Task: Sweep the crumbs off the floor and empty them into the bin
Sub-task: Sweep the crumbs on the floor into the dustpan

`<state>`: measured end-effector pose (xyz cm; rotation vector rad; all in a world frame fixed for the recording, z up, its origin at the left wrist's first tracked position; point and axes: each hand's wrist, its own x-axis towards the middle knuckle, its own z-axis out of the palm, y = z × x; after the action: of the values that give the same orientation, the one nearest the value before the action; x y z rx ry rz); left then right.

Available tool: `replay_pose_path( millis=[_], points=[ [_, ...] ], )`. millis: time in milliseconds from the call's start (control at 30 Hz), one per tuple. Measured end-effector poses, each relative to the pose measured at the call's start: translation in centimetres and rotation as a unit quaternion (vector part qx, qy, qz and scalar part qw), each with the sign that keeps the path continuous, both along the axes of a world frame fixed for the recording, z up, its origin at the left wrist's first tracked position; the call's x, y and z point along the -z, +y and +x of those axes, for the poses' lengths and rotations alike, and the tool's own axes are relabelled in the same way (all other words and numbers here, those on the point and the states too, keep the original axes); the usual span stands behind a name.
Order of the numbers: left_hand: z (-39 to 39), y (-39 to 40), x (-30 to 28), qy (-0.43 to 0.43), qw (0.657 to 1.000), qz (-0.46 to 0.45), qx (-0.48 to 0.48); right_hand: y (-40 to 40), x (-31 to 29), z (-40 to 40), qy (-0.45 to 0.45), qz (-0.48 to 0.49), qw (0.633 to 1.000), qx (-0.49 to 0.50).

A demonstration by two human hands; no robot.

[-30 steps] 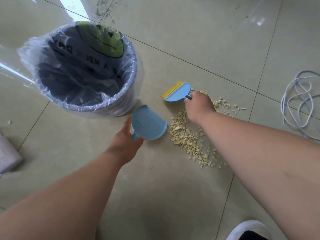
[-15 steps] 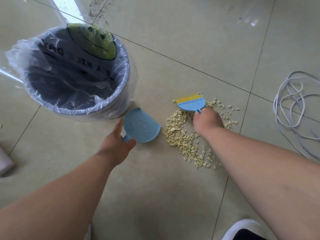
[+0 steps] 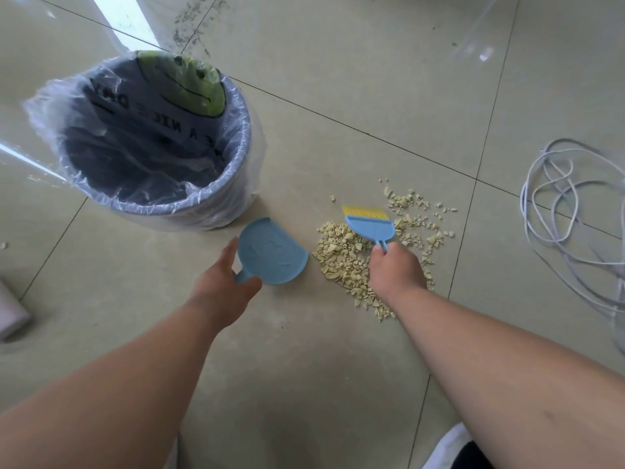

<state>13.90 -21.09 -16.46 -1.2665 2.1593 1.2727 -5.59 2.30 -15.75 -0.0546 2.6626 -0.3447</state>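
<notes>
Pale yellow crumbs lie scattered on the beige tiled floor, right of centre. My right hand grips the handle of a small blue brush with yellow bristles, held over the pile's far side. My left hand holds a small blue dustpan by its handle, flat on the floor, its open edge facing the crumbs and a little apart from them. A grey bin lined with a clear plastic bag stands just behind the dustpan, with a green face printed inside.
A tangle of white cable lies on the floor at the right. A pale object sits at the left edge. My white shoe shows at the bottom right. Dark specks of dirt mark the far tiles.
My right hand has carried the brush from near the bin rightward and nearer, over the far side of the crumb pile. The dustpan has stayed in place in my left hand.
</notes>
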Motion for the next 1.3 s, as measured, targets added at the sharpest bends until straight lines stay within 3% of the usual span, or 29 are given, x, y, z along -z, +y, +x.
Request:
replay_pose_path(
  millis=[433, 733, 900, 1033, 1300],
  points=[
    [0.7, -0.3, 0.5, -0.012, 1.0, 0.008, -0.008, -6.7, -0.5, -4.6, 0.011, 0.007, 0.997, -0.074],
    [0.7, -0.4, -0.5, -0.017, 1.0, 0.011, -0.015, -1.6, -0.3, -0.2, -0.021, 0.016, 0.998, -0.061],
    [1.5, -0.7, -0.9, -0.026, 1.0, -0.01, -0.015, -1.6, -0.8, 1.3, -0.05, -0.073, 0.991, -0.097],
    [1.9, -0.9, -1.0, -0.034, 0.999, -0.023, -0.013, -3.5, -0.4, 2.5, -0.08, -0.045, 0.982, -0.168],
    [2.6, -0.6, -1.1, -0.038, 0.999, -0.026, 0.012, -1.4, -0.9, 1.1, -0.081, -0.014, 0.987, -0.139]
  ],
)
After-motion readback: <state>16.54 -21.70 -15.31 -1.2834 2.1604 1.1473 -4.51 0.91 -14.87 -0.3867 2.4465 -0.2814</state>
